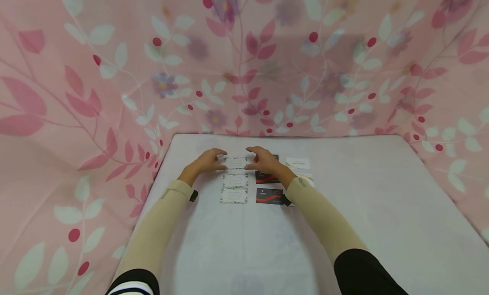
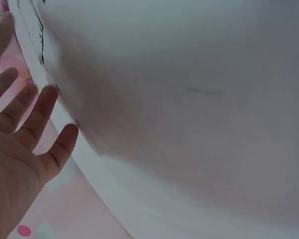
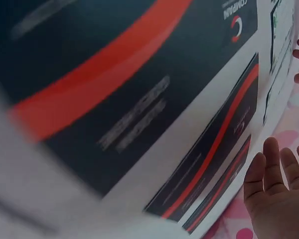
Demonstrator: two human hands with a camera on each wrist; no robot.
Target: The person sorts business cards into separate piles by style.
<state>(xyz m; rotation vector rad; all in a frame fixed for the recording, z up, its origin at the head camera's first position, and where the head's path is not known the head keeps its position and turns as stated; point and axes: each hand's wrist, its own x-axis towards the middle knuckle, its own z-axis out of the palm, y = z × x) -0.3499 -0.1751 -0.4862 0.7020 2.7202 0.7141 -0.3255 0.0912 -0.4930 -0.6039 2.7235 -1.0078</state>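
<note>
From the head view, the left hand point(image 1: 205, 161) and right hand point(image 1: 265, 159) are seen flanking the top white floral-bordered card point(image 1: 236, 162) on the white table point(image 1: 382, 210), fingertips touching its ends. Black-and-red cards point(image 1: 269, 196) are laid alongside. In both wrist views, relaxed, spread fingers point(image 2: 37, 117) are shown.

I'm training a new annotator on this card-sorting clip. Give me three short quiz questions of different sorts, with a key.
1. True or false: both hands touch the far white card.
2. Which column lies beside the right hand? A white cards, B black cards, C blue cards.
3. Fill in: the table is backed by a pink ____ cloth.

Key: 1 true; the left hand is at its other end. 2 B. 3 floral.
</note>
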